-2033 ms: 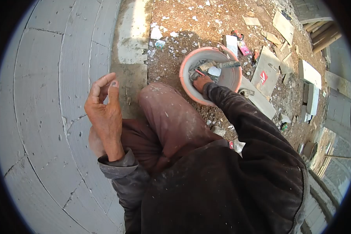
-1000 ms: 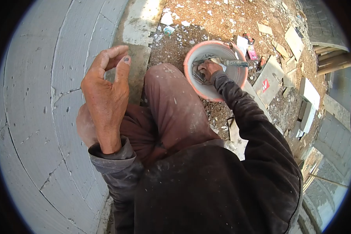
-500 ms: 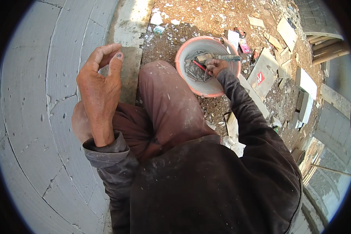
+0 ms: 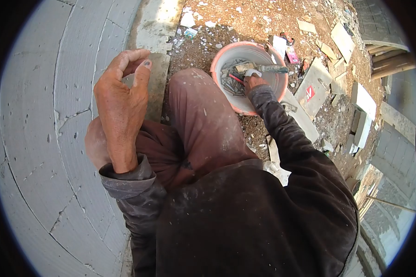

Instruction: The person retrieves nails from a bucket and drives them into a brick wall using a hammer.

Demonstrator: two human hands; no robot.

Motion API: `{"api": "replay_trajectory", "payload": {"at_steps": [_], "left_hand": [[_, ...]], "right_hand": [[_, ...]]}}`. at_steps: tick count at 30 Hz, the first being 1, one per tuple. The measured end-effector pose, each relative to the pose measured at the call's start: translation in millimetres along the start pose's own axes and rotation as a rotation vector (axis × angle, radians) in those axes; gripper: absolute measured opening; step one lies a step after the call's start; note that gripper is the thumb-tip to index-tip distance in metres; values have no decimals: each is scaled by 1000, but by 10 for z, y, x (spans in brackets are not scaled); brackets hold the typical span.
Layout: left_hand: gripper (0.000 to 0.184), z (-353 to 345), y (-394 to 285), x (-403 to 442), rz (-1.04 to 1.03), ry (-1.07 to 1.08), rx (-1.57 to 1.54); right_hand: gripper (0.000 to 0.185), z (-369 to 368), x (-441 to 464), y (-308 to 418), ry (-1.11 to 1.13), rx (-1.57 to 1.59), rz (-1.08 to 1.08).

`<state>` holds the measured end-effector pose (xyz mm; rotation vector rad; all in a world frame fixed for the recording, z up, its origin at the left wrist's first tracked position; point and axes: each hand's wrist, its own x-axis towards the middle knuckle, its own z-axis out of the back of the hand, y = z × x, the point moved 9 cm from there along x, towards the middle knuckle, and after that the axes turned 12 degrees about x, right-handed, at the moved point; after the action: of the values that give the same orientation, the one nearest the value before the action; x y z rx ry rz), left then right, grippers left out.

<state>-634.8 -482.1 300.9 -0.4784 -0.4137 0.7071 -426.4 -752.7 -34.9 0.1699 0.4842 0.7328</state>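
Toward the upper centre of the frame, the right hand (image 4: 253, 82) is dipping below the rim of a round orange-edged bucket (image 4: 225, 56), wrist bent slightly inward, the dark right sleeve (image 4: 275, 114) slanting down to the lower right. Its fingertips are disappearing from view, so whether they're pinching anything, I cannot tell. Just beside them, a white piece (image 4: 253, 72) and a red stick (image 4: 236, 78) are showing, with thin grey pieces (image 4: 230, 82) lying at the bottom, too tangled to sort out. A dark-handled tool (image 4: 273, 69) is leaning over the bucket's right side, its far end hard to make out.

Over at centre left, the left hand (image 4: 121, 101) is standing raised in front of the grey wall (image 4: 37, 111), back of the hand showing, thumb and fingers arching toward each other; its palm is facing away, so anything tucked inside is staying hidden. The dark round border is cutting off the corners.

Right of the bucket, a pale board (image 4: 317, 74) is bearing a red label (image 4: 310, 92) with a white mark, its wording unreadable; a pink packet (image 4: 292, 55) nearby is showing print too small to read.
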Motion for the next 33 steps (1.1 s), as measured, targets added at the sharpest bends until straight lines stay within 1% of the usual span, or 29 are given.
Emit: {"api": "replay_trajectory", "payload": {"at_steps": [1, 2, 4, 5, 9, 11, 15, 17, 19, 22, 24, 26, 27, 30, 32, 33], "left_hand": [[17, -8, -1, -4, 1, 2, 1], [17, -18, -12, -3, -3, 5, 5], [17, -19, -28, -9, -7, 5, 10], [17, -20, -36, -14, -8, 7, 14], [18, -38, -37, -25, -25, 2, -7], [18, -45, -55, -28, -32, 4, -5], [19, -60, -114, -45, -34, 34, -29], [19, -56, -85, -47, -26, 40, -23], [19, -52, -85, -38, -25, 44, -23], [19, -92, -25, -49, 27, 112, 2], [20, -81, -78, -43, -51, 62, 13], [20, -91, -104, -38, -47, 70, -10], [20, -100, -114, -33, -41, 77, -33], [21, -122, -119, -26, -55, 75, -33], [21, -129, -123, -31, -57, 81, -31], [21, -136, -127, -39, -56, 86, -33]], "right_hand": [[22, -280, 117, -128, 153, 36, -96], [22, -407, 172, -163, 154, 38, -96], [30, -647, 182, -208, 314, -89, -186], [38, -620, 168, -163, 326, -118, -205], [39, -604, 194, -27, 270, -67, -239], [39, -637, 252, -171, 248, 137, -459], [39, -828, 319, -264, 242, 185, -504], [41, -806, 258, -357, 223, 298, -557], [42, -756, 230, -405, 229, 262, -569], [44, -767, 227, -396, 229, 180, -576], [46, -778, 196, -426, 220, 134, -584], [47, -820, 187, -389, 275, 260, -575], [47, -795, 184, -390, 271, 259, -577], [46, -800, 114, -248, 309, 430, -627], [45, -551, 85, 2, 237, 223, -586], [46, -443, 18, 79, 197, 257, -607]]}}
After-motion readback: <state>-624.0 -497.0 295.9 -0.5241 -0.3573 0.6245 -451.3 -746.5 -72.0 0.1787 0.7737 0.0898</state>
